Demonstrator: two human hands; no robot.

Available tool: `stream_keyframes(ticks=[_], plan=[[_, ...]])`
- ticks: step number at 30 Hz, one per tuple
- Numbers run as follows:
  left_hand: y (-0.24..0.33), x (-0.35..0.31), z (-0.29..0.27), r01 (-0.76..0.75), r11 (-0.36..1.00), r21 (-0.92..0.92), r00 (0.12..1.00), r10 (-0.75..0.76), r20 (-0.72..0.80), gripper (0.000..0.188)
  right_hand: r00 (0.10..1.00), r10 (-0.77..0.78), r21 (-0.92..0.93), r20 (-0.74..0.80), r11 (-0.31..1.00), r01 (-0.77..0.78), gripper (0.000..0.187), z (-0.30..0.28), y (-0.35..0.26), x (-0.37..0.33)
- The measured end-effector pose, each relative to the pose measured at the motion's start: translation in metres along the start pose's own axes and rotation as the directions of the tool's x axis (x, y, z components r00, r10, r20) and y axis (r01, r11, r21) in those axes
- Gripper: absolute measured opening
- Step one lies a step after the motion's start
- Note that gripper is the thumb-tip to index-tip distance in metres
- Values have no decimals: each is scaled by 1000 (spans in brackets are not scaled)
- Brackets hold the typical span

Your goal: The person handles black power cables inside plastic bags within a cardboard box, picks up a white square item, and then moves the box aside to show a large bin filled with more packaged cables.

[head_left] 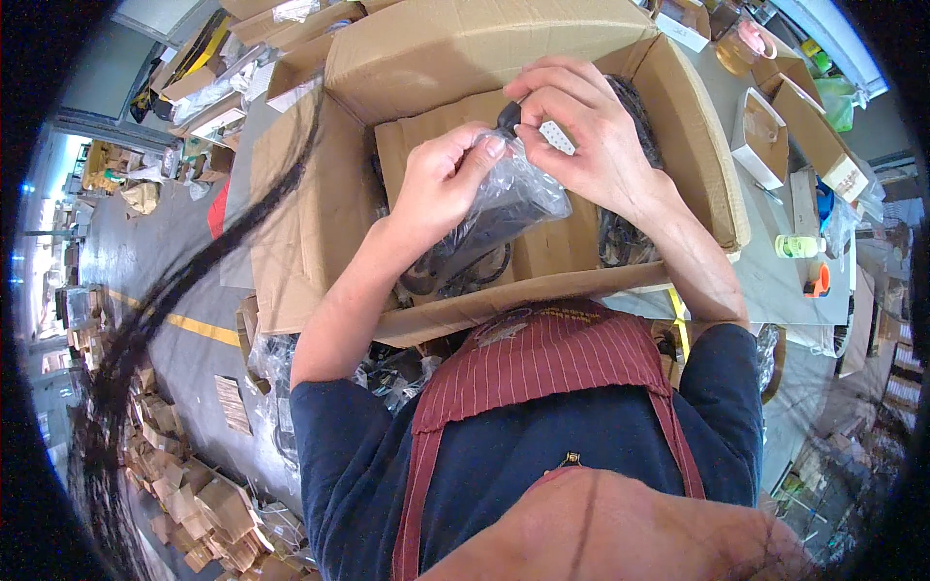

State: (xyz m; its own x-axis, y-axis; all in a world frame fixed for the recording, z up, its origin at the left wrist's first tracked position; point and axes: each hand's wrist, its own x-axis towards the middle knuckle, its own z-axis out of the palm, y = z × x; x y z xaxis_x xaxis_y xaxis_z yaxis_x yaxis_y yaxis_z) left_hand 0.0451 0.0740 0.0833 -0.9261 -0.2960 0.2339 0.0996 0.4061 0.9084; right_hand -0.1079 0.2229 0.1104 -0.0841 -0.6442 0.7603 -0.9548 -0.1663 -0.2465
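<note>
Over the open cardboard box (465,53), both my hands meet at the mouth of a clear plastic bag (538,194). My left hand (441,184) is closed, thumb on top, gripping the bag's edge. Inside the bag shows something dark, its shape blurred by the plastic. A small black plug-like piece (508,117) sticks up at the bag's mouth, and the fingers of my right hand (596,136) are closed around it. Black coiled cables in plastic (625,237) lie along the box's right side. More black cable (465,276) lies below the bag.
Right of the box, the grey table (780,208) holds an open white carton (760,140), a green-labelled bottle (796,247) and an orange tool-like item (819,281). Flattened cardboard (208,504) piles up on the floor at lower left. Dark strands of hair cross the left side.
</note>
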Motion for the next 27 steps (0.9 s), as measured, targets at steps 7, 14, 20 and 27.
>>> stream_keyframes(ticks=[7, 14, 20, 27], plan=[[-1, -1, 2, -39, 999, -10, 999, 39, 4, 18, 1000, 8, -7, 0, 1000, -8, 19, 1, -2, 0], [-3, -2, 3, -4, 1000, 11, 1000, 4, -12, 18, 999, 31, -46, 11, 998, -31, 18, 2, -3, -2], [-3, -1, 3, -14, 1000, 4, 1000, 14, -9, 18, 999, 51, -84, 15, 995, -49, 17, 1, -4, -2], [-5, -1, 4, -8, 999, -50, 999, 7, -34, 18, 999, 39, -145, -7, 989, -40, 18, 0, 1, -3]])
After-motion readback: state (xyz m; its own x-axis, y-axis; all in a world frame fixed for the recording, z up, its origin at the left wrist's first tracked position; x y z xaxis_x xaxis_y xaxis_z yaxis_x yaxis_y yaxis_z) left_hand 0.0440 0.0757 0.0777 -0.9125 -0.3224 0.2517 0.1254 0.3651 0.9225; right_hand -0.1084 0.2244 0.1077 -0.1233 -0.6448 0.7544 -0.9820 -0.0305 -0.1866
